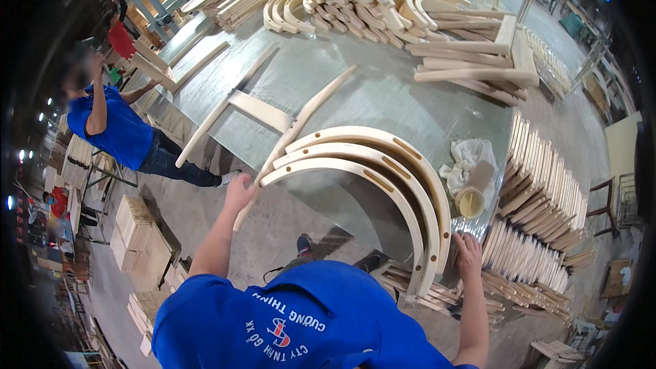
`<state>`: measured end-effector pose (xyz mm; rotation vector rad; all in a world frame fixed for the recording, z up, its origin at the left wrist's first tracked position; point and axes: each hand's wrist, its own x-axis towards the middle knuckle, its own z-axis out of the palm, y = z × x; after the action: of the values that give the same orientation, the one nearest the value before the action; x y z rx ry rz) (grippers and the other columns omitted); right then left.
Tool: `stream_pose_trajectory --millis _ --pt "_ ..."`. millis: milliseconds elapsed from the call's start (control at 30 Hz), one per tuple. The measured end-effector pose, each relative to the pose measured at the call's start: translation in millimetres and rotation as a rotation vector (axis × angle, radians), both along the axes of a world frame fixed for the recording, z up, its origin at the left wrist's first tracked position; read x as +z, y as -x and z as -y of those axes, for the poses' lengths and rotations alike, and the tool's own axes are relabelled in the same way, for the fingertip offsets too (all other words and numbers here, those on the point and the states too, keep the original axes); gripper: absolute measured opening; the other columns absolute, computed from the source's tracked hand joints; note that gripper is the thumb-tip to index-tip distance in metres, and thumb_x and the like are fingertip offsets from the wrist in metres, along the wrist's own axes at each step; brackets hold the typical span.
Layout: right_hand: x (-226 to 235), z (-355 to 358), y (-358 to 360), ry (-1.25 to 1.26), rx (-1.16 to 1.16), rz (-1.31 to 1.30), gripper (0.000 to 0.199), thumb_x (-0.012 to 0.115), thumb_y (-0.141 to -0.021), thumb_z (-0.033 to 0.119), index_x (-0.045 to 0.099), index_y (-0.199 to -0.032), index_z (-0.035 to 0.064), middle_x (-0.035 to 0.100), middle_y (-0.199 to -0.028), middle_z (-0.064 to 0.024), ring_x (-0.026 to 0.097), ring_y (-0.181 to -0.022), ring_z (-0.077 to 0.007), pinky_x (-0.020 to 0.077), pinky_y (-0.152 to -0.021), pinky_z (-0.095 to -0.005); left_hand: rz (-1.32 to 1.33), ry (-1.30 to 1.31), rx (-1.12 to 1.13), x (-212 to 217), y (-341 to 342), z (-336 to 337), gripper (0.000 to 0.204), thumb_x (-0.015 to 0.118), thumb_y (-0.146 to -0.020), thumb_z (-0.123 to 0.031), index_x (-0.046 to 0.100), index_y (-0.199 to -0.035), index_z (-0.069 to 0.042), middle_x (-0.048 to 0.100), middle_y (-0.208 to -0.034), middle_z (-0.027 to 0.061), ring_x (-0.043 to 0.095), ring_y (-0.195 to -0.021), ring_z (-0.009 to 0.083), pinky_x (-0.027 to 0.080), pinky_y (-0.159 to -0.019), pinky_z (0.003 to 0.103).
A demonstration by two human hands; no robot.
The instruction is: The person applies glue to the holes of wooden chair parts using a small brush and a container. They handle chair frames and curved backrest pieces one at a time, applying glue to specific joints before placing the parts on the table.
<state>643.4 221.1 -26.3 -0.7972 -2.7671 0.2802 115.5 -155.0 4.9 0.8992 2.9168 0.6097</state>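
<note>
An H-shaped wooden chair frame [261, 111], two curved legs joined by a flat rail, lies across the near left of the grey worktable [383, 99]. One leg juts past the near edge, and my left hand [238, 191] is closed round it near its lower end. In front of me are three nested curved wooden rails [403, 195] with slots and round holes, their right ends overhanging the edge. Just right of them, my right hand [469, 251] lies at the table edge, fingers stretched out and holding nothing visible.
A tan cup [470, 202] and crumpled plastic [468, 158] sit at the table's right edge. Curved parts [355, 0] and chair frames [478, 61] are piled at the back. Wooden slats [540, 191] are stacked on the right. A co-worker in blue [116, 126] stands left, touching another frame.
</note>
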Motion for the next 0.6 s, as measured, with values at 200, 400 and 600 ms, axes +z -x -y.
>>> stream_pose_trajectory --millis 200,400,600 --pt "13.5 15.3 13.6 0.003 -0.089 0.087 0.041 0.045 -0.083 0.003 0.054 -0.123 0.011 0.054 -0.119 -0.0139 0.048 -0.115 -0.033 0.0371 -0.097 -0.0441 0.396 0.116 0.088 -24.8 -15.6 11.8 0.044 0.065 -0.075 -0.035 0.054 -0.107 -0.006 0.064 -0.092 0.0223 0.062 -0.089 0.0375 0.049 -0.076 0.046" --pt "10.1 41.1 -18.5 0.438 -0.381 -0.719 0.054 0.043 -0.08 -0.002 0.044 -0.134 0.0062 0.048 -0.129 -0.0166 0.048 -0.115 -0.0338 0.0374 -0.099 -0.0409 0.336 0.048 0.06 -22.9 16.2 21.7 0.044 0.064 -0.076 -0.036 0.052 -0.108 -0.008 0.065 -0.09 0.0212 0.063 -0.087 0.0388 0.049 -0.073 0.047" --pt "34.4 107.0 26.2 -0.088 -0.809 -0.369 0.066 0.039 -0.074 -0.008 0.037 -0.139 0.0055 0.045 -0.133 -0.0186 0.049 -0.109 -0.0295 0.0405 -0.09 -0.0366 0.301 0.042 0.188 -7.5 87.0 68.3 0.044 0.064 -0.077 -0.035 0.051 -0.111 -0.01 0.065 -0.091 0.0218 0.062 -0.088 0.0394 0.049 -0.074 0.048"
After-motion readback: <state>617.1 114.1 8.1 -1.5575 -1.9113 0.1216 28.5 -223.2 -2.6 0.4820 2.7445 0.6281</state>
